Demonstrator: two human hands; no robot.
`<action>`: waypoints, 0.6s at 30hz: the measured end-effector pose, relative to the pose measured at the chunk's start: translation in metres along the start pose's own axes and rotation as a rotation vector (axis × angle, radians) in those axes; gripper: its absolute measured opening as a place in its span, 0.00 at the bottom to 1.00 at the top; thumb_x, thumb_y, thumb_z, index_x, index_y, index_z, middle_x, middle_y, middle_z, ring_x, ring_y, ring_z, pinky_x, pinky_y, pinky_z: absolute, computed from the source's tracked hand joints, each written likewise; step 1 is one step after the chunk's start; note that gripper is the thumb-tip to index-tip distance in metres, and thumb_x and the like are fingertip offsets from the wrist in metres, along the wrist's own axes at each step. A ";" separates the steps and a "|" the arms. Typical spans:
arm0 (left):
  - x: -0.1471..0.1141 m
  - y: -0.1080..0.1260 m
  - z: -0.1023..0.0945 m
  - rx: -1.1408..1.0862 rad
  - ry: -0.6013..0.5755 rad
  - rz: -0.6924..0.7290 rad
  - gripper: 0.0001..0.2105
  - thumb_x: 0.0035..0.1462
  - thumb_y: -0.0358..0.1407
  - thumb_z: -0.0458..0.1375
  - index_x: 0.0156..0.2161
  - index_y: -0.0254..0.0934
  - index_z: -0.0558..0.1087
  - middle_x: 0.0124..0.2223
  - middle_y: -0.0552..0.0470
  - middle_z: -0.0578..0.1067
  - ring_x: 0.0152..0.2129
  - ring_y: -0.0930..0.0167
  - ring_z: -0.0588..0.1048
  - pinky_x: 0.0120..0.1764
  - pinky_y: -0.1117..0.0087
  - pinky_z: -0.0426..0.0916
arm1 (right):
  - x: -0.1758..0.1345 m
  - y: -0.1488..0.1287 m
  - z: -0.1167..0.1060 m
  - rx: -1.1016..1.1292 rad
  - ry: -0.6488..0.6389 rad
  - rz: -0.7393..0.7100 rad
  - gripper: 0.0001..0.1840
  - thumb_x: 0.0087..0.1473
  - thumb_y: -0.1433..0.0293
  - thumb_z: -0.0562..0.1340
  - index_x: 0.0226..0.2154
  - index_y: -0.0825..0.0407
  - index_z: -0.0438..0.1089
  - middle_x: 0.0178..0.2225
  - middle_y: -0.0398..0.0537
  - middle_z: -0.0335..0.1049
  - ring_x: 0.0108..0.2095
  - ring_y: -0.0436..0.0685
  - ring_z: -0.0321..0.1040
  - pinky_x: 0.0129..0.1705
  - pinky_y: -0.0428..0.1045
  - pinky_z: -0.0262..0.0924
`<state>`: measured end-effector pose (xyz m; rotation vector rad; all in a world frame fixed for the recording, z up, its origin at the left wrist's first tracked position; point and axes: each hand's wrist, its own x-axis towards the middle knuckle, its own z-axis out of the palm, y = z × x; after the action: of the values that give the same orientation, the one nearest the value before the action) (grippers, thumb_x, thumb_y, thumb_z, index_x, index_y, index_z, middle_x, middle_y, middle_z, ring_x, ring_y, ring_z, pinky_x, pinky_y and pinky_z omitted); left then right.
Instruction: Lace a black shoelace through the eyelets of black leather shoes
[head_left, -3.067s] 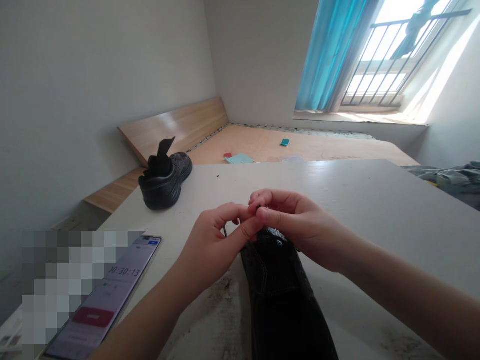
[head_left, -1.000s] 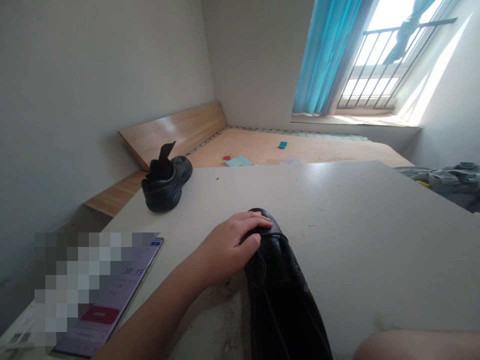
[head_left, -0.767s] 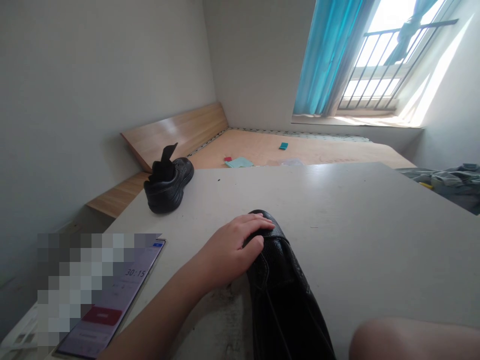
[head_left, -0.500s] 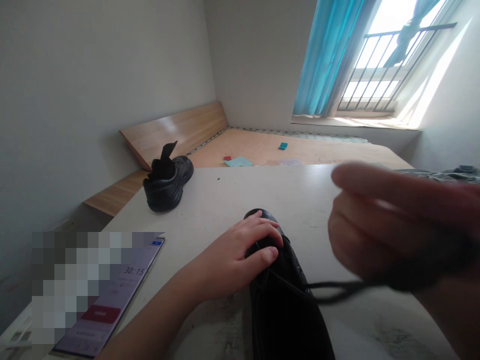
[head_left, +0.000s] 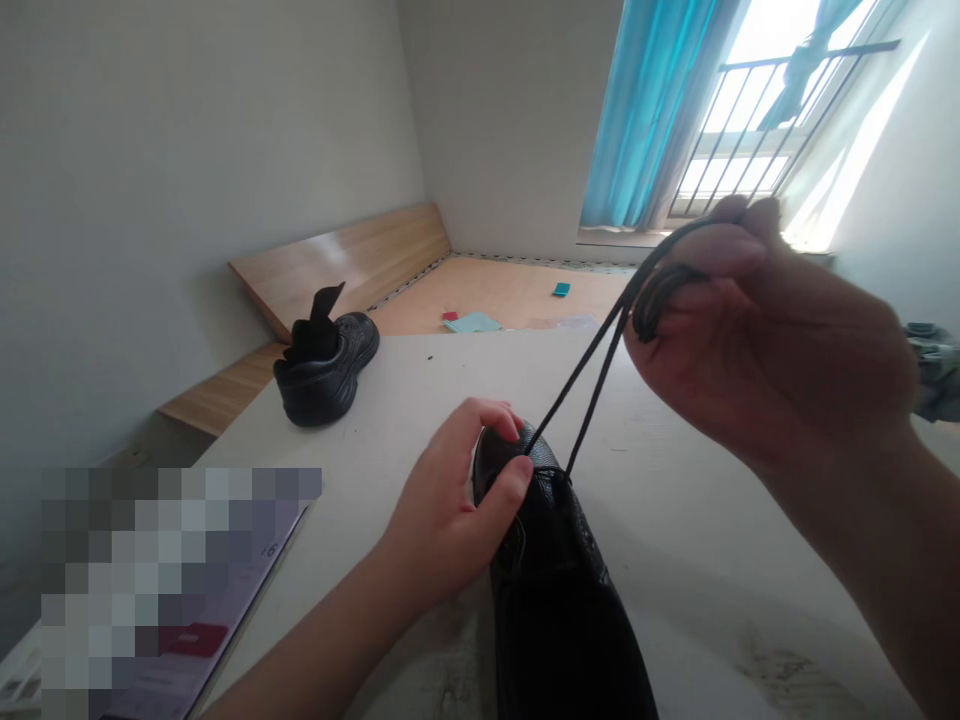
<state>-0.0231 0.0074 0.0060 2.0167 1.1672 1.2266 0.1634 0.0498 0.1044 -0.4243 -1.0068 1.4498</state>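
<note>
A black leather shoe (head_left: 577, 600) lies on the white tabletop in front of me, its toe pointing away. My left hand (head_left: 457, 500) grips the toe end from the left, with the thumb over the upper near the lowest eyelets and the fingers curled at the far side. Raised to the right, my right hand (head_left: 765, 310) is closed on the black shoelace (head_left: 592, 365). Two taut strands run from the front eyelets up to it, and the loose lace is bunched in its fingers. Part of the shoe's near end is cut off by the frame.
Another black shoe (head_left: 326, 365) stands at the table's back left, its tongue sticking up. A phone (head_left: 225, 620), partly blurred out, lies at the left edge. Behind the white table (head_left: 420, 400) is a wooden bed (head_left: 517, 280) with small papers on it.
My right hand has risen and moved away from me, drawing the lace up from the front eyelets instead of sideways. My left hand has shifted slightly left on the toe.
</note>
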 end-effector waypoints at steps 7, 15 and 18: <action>0.002 0.000 -0.004 -0.008 -0.234 0.134 0.15 0.65 0.31 0.50 0.53 0.43 0.71 0.60 0.48 0.65 0.60 0.65 0.59 0.62 0.59 0.52 | 0.001 0.009 -0.007 0.086 -0.107 0.051 0.27 0.72 0.71 0.41 0.28 0.50 0.68 0.29 0.32 0.74 0.30 0.38 0.73 0.37 0.36 0.69; 0.004 -0.003 -0.002 -0.779 -0.142 -0.373 0.12 0.61 0.44 0.57 0.31 0.38 0.70 0.49 0.51 0.70 0.52 0.66 0.66 0.56 0.66 0.61 | 0.010 0.012 -0.025 -0.152 0.024 0.123 0.15 0.62 0.74 0.52 0.35 0.50 0.75 0.37 0.37 0.77 0.29 0.43 0.72 0.33 0.39 0.68; 0.009 -0.003 -0.002 -1.024 -0.020 -0.459 0.11 0.60 0.41 0.59 0.29 0.37 0.69 0.44 0.52 0.71 0.45 0.70 0.70 0.51 0.68 0.67 | 0.020 0.016 -0.037 -0.316 0.063 0.120 0.09 0.58 0.75 0.59 0.34 0.52 0.76 0.35 0.42 0.76 0.26 0.44 0.68 0.28 0.39 0.65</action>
<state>-0.0244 0.0166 0.0090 0.9373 0.6823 1.1879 0.1788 0.0825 0.0777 -0.7663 -1.1803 1.3767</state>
